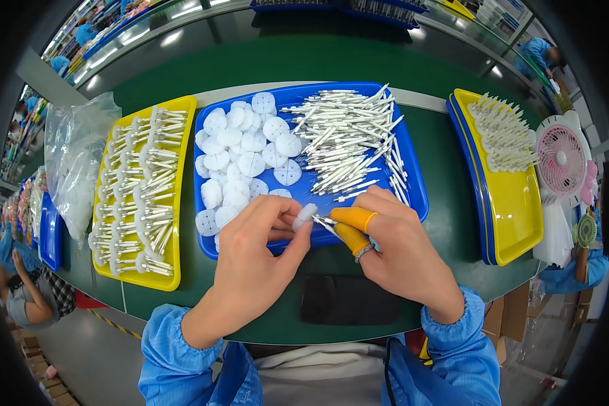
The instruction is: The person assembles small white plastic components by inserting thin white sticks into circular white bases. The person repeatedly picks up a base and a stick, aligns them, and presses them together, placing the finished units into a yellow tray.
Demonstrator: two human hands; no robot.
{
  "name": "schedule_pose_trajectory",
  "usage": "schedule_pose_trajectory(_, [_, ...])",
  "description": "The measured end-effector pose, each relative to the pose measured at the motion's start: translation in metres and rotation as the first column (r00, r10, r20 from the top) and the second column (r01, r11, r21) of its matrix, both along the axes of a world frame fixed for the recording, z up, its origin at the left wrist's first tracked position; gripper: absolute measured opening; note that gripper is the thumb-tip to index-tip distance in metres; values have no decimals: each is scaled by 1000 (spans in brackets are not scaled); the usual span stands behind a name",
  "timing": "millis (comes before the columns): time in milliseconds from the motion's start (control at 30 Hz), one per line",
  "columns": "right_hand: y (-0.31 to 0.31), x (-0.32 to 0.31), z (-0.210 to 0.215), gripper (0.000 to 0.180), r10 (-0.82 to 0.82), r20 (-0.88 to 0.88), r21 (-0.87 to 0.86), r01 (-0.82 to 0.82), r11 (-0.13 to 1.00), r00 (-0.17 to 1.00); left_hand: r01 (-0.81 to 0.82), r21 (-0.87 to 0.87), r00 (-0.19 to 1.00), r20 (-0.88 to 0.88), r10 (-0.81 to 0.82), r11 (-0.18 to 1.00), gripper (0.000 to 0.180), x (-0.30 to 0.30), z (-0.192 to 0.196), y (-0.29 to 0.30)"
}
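Between the thumb and fingers of my left hand (256, 238) is a small white plastic disc (306, 214), tilted on edge. My right hand (400, 238), with yellow finger cots (354, 218) on two fingers, pinches thin white rods (327, 225) with metal-looking ends against the disc; how many is hidden. Both hands meet over the front edge of a blue tray (418, 177). Loose white discs (242, 139) with small holes and slits are heaped in its left half. A pile of white rods (348, 139) fills much of its right half.
On the left, a yellow tray (172, 272) carries rows of discs fitted with rods, beside a clear plastic bag (78, 162). Stacked trays (524, 220) on the right bear more assemblies. A dark phone (348, 300) lies near me; a pink fan (561, 157) stands far right.
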State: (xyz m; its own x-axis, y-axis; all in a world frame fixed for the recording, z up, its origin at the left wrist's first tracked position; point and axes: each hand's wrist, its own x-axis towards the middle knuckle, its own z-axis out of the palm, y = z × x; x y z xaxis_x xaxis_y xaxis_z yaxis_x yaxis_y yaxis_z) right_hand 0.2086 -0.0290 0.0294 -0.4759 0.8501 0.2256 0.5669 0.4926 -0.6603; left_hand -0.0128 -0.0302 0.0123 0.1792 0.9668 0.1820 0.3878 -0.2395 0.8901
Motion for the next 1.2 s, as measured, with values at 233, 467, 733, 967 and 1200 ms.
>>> schedule_pose_trajectory(233, [-5, -11, -8, 42, -1, -27, 35, 2, 999, 1000, 10, 86, 998, -57, -5, 996, 16, 3, -1, 0])
schedule_pose_trajectory(467, [-13, -18, -7, 39, -39, -120, 125, 54, 991, 992, 26, 136, 990, -140, -6, 990, 16, 3, 3, -5])
schedule_pose_trajectory(733, [-17, -30, -11, 26, -144, -126, 32, 149, 988, 982, 30, 177, 985, -171, 0, 984, 22, 7, -7, -11])
schedule_pose_trajectory(967, [18, 9, -12, 19, -232, 129, 168, 210, 963, 964, -47, 156, 994, -95, 62, 987, 17, -1, -7, 2])
schedule_pose_trajectory(1200, [29, 15, -22, 23, -153, 289, 194, 99, 976, 945, -64, -10, 997, -33, 64, 998, 13, -7, 4, 5])
